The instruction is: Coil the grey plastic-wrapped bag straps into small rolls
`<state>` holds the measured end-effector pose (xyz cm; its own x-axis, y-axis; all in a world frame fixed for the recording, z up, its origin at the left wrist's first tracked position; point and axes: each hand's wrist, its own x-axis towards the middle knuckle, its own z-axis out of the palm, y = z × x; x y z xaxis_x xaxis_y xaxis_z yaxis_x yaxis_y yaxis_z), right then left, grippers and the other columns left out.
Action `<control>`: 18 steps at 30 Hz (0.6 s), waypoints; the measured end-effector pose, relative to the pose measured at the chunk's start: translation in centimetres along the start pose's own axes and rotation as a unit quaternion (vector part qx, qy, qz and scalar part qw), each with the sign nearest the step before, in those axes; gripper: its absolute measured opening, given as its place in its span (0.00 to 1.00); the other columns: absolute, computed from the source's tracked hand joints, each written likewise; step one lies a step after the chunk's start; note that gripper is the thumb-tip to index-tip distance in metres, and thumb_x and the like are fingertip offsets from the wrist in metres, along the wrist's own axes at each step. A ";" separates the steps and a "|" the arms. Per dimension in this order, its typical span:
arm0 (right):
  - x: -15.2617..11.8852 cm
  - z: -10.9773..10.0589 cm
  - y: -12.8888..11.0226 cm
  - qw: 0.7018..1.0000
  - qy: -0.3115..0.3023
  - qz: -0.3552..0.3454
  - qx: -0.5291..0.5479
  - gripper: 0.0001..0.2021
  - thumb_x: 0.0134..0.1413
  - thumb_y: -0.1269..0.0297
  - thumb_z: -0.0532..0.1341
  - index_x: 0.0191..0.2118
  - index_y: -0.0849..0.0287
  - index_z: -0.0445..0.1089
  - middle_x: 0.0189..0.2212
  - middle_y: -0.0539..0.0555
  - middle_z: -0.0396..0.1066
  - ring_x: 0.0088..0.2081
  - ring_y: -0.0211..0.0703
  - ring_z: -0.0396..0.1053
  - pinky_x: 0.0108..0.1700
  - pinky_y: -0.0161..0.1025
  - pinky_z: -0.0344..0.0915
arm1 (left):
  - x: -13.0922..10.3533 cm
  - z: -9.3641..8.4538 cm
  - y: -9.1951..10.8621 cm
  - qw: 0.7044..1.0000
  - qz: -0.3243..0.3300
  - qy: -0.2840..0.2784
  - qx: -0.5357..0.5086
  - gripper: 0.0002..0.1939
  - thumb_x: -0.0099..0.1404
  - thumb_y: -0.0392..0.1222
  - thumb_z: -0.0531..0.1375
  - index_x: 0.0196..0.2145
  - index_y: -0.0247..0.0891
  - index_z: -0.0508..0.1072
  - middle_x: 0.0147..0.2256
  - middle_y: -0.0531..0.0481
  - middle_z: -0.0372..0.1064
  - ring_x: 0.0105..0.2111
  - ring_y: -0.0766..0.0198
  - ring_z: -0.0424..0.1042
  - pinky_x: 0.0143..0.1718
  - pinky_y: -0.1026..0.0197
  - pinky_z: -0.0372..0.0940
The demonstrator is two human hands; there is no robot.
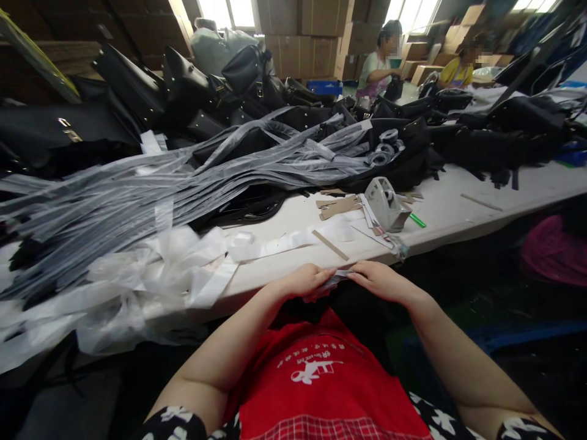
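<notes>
Just off the table's front edge, in front of a red apron, my two hands meet at a small grey plastic-wrapped strip (340,275). My left hand (308,281) pinches one end of it, and my right hand (380,281) grips the other between thumb and fingers. Much of the strip is hidden by the fingers. Close beyond the hands, a thin brown cardboard strip (331,245) lies on the white table (293,260). A grey tape dispenser (385,205) stands further back to the right, with cut cardboard pieces (338,206) beside it.
Long film-wrapped straps (183,177) are heaped across the left and middle of the table. Crumpled white plastic film (156,275) hangs over the front edge. Black bags (132,82) pile up behind. A green pen (417,220) lies by the dispenser. Two people work at the far side.
</notes>
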<state>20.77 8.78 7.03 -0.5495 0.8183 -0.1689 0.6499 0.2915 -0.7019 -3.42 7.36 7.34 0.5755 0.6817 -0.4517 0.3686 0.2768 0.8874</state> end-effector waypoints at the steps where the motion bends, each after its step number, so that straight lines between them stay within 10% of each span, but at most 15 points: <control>1: 0.1 0.5 -0.1 1.000 0.023 -0.004 -0.006 0.18 0.60 0.49 0.54 0.38 0.56 0.74 0.38 0.57 0.75 0.41 0.51 0.69 0.46 0.46 0.62 | 0.0 -0.1 -0.1 0.997 -0.005 -0.032 -0.074 0.32 0.62 0.68 0.48 0.22 0.35 0.71 0.12 0.54 0.59 0.13 0.67 0.58 0.17 0.64 0.53; 6: 0.7 6.3 -2.7 0.962 0.087 -0.017 0.257 0.28 0.63 0.40 0.42 0.47 0.58 0.66 0.34 0.57 0.73 0.35 0.47 0.71 0.34 0.41 0.66 | 0.8 -0.2 0.1 0.913 0.012 -0.092 -0.397 0.34 0.68 0.64 0.43 0.25 0.33 0.71 0.09 0.60 0.48 0.09 0.72 0.50 0.18 0.66 0.60; 12: 2.5 10.0 -3.9 0.898 0.137 0.007 0.417 0.27 0.60 0.40 0.50 0.53 0.57 0.62 0.36 0.56 0.73 0.28 0.41 0.69 0.25 0.35 0.63 | 1.4 0.7 0.0 0.812 0.083 -0.022 -0.577 0.34 0.70 0.61 0.43 0.27 0.30 0.72 0.11 0.61 0.48 0.10 0.75 0.48 0.21 0.67 0.63; 18: 2.8 6.3 -2.9 0.927 0.209 0.009 0.311 0.23 0.57 0.43 0.57 0.45 0.59 0.68 0.30 0.53 0.71 0.26 0.39 0.65 0.26 0.35 0.63 | 1.1 0.5 -0.9 0.886 0.168 0.161 -0.402 0.28 0.51 0.63 0.66 0.34 0.31 0.73 0.27 0.50 0.70 0.26 0.66 0.68 0.31 0.64 0.65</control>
<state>14.08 7.09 4.23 -0.2047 0.9788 0.0071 0.1572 0.0401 -0.9867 -2.74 7.53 6.01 0.2684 0.9391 -0.2146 -0.4971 0.3259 0.8042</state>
